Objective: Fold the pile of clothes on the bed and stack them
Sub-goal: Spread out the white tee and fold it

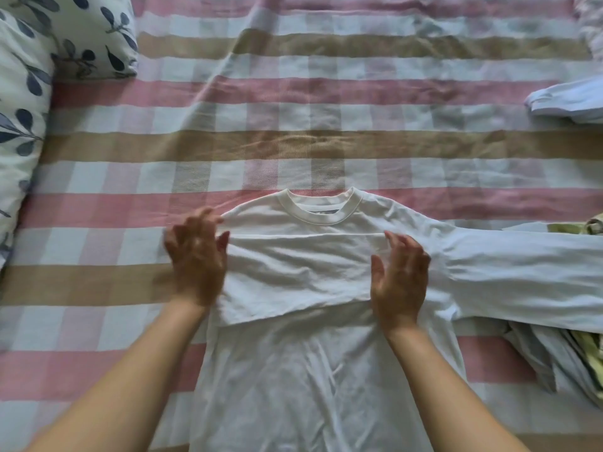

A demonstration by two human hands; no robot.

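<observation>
Shirt: white long-sleeved shirt (293,370) lies flat, front up, on the bed near the lower middle of the view, its neckline (321,210) pointing away from the person.
Left sleeve: folded across the chest as a broad band (293,272) running from one side of the body to the other.
Right sleeve: stretched straight out to the right (522,272), its far end running out of view.
Left hand (197,259): blurred, fingers spread, resting at the left edge of the folded band; grip released, nothing pinched.
Right hand (399,282): palm turned inward, fingers loosely open at the right edge of the band by the armpit; grip released.
Bed: sheet (326,141) checked in pink, tan and white, wrinkled.
Pile: rumpled clothes (561,353), pale grey with a yellow-green piece, lie at the right edge, partly under the outstretched sleeve.
Folded item: pale blue cloth (567,102) sits further back on the right, well apart from the shirt.
Pillows: leaf-print pillows (49,60) at upper left.
</observation>
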